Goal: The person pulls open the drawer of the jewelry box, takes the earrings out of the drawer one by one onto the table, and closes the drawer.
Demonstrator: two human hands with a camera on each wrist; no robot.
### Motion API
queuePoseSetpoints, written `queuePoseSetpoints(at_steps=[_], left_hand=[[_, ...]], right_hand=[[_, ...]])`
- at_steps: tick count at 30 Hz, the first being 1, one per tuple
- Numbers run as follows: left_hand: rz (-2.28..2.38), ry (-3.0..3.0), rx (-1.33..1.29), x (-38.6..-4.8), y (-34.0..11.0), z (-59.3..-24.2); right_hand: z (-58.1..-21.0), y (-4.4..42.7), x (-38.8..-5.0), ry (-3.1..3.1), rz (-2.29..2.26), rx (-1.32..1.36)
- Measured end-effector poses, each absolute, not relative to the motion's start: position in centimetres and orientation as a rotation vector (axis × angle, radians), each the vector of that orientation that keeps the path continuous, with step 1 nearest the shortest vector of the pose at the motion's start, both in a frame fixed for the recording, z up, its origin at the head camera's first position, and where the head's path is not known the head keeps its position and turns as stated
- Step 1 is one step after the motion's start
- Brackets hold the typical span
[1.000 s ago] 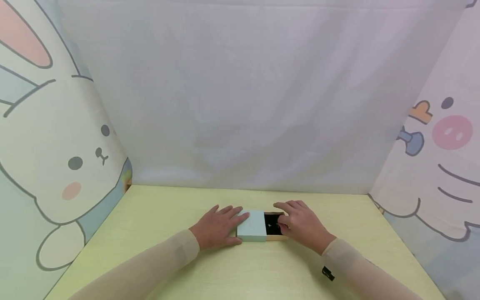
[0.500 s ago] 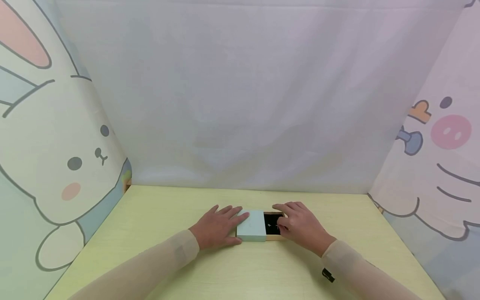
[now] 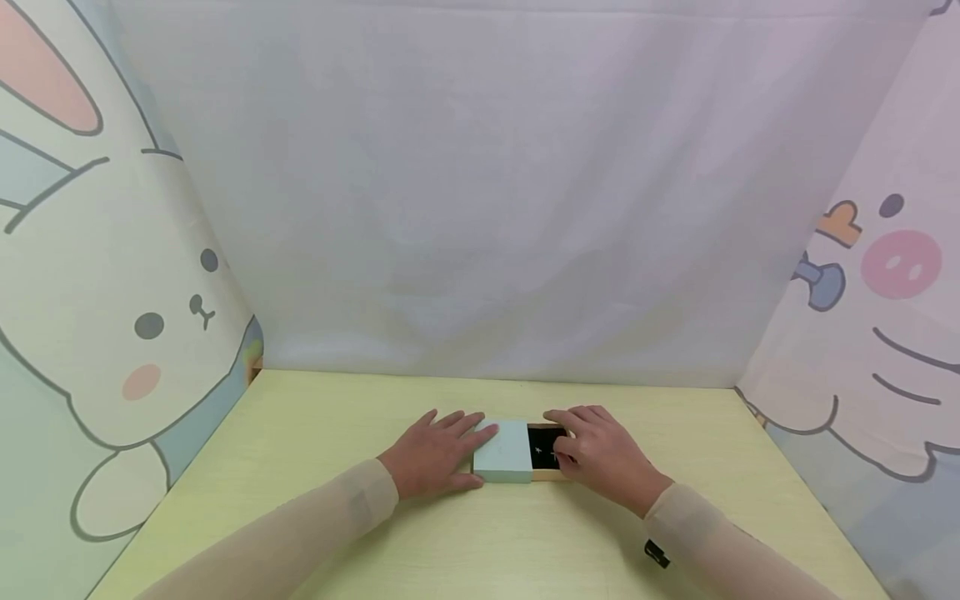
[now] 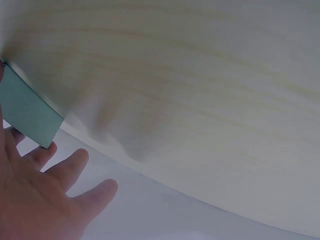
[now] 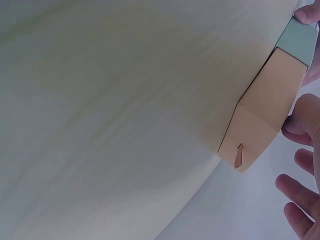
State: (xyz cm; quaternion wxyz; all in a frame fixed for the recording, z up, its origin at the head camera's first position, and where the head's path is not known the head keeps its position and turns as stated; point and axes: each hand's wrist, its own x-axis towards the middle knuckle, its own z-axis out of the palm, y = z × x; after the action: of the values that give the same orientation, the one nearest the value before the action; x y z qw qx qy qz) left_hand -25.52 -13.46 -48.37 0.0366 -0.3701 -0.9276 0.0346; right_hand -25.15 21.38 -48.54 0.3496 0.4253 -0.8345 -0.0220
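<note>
A small drawer box lies on the table, its mint-green sleeve [image 3: 502, 452] at left and its peach drawer [image 5: 267, 90] pulled part way out to the right. The drawer's black lining [image 3: 542, 462] bears a small pale star-shaped piece [image 3: 538, 450]. A second pale piece [image 3: 553, 452] shows by my right fingertips. My left hand [image 3: 431, 458] steadies the sleeve, fingers spread and fairly straight, thumb at its front. My right hand [image 3: 603, 458] bends thumb and index finger together over the lining's right part and seems to pinch the second piece; the fingers partly hide it.
The pale wooden table [image 3: 360, 550] carries the box near its back. A white cloth [image 3: 480, 208] hangs behind it, with cartoon-printed cloths at both sides. A peach ribbon tab [image 5: 239, 156] sticks out of the drawer's end. A black tag [image 3: 656, 553] hangs by the right sleeve.
My right hand has shifted very slightly left, and the second pale piece shows a little more by its fingertips. The left hand and the box look still.
</note>
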Motion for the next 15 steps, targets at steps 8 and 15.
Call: queuePoseSetpoints(at_steps=[8, 15], left_hand=[[0.100, -2.860, -1.134, -25.51, -13.44, -48.32], [0.101, -2.862, -1.132, -25.46, -13.48, -48.32]], right_hand=[[-48.31, 21.26, -24.87, -2.166, -0.052, 1.102], [-48.27, 21.27, -24.88, -2.166, -0.030, 1.101]])
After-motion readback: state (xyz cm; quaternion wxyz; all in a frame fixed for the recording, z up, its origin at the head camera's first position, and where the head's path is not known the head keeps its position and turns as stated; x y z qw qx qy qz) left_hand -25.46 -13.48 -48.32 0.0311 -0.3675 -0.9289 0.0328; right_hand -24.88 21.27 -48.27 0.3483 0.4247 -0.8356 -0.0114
